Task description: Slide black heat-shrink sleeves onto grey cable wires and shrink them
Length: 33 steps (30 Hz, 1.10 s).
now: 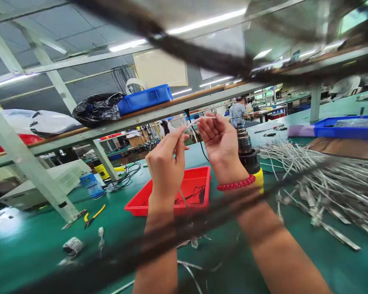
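Both hands are raised above the green worktop (33, 245). The left hand (167, 163) pinches a thin pale wire (194, 121) between thumb and fingertips; the right hand (219, 139), fingers curled, grips the wire's other end, with a red bead bracelet (236, 183) at its wrist. Between and below the wrists the worktop lies open up to its near edge. Just beyond the left hand sits a red tray (199, 177) holding a few small dark pieces. Right of the right hand sprawls a heap of grey wires (325, 179), with a blue tray (349, 130) behind it. Just behind the right wrist stands a black-and-yellow tool (248, 157). No writing is readable.
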{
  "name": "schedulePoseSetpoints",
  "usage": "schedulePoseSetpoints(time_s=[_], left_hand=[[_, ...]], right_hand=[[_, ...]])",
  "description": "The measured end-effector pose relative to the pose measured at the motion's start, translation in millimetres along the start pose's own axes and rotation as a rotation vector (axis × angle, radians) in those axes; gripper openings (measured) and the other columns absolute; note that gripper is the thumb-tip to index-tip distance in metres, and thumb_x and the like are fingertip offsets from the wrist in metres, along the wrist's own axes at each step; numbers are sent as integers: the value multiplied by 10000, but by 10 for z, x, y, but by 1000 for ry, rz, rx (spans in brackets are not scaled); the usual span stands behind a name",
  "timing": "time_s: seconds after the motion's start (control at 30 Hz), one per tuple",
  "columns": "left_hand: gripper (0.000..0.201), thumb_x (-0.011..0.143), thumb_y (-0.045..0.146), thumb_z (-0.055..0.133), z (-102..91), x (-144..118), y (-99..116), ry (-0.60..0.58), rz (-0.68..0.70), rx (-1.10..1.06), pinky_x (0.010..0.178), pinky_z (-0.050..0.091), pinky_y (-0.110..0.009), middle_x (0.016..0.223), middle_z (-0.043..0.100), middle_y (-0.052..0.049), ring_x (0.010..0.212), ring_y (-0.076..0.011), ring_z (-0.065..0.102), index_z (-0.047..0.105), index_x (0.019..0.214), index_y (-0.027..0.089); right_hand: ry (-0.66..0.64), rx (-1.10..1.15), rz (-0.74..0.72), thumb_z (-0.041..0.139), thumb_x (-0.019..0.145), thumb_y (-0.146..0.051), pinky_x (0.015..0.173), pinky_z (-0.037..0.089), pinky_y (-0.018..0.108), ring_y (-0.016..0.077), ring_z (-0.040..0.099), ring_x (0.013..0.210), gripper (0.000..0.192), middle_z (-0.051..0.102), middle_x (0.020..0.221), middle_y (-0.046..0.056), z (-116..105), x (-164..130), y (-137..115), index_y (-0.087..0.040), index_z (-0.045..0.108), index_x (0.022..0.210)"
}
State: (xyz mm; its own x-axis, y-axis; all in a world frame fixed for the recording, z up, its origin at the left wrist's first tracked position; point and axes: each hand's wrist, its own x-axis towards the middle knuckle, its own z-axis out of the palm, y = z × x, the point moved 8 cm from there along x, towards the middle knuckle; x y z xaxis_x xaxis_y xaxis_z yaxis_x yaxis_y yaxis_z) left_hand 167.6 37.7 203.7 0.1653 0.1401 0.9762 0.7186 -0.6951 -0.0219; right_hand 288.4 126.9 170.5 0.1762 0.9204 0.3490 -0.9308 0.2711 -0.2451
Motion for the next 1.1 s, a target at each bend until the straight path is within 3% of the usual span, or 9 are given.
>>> schedulePoseSetpoints(time_s=[0.17,0.73,1.1], left_hand=[[218,937,179,503,25,-2,-7,-11,-3,-5,607,514,-199,933,737,-21,632,-84,679,667,1080,172],[249,950,235,476,-20,-16,-173,-60,-66,13,630,513,-205,922,730,-17,660,-98,682,667,1104,195],[265,938,195,477,42,-7,-117,-93,-43,30,634,499,-219,852,720,-15,622,-97,652,684,1103,188]], right_hand=[[46,1,-29,442,907,-181,645,564,184,73,674,571,318,652,551,-28,-36,-24,-17,-137,646,667],[43,-50,-44,491,884,-204,740,583,237,93,686,610,263,666,583,-22,-25,-48,76,-147,644,678],[109,-44,-104,593,845,-276,761,589,251,105,694,669,190,676,637,-16,-114,3,71,-155,643,707]])
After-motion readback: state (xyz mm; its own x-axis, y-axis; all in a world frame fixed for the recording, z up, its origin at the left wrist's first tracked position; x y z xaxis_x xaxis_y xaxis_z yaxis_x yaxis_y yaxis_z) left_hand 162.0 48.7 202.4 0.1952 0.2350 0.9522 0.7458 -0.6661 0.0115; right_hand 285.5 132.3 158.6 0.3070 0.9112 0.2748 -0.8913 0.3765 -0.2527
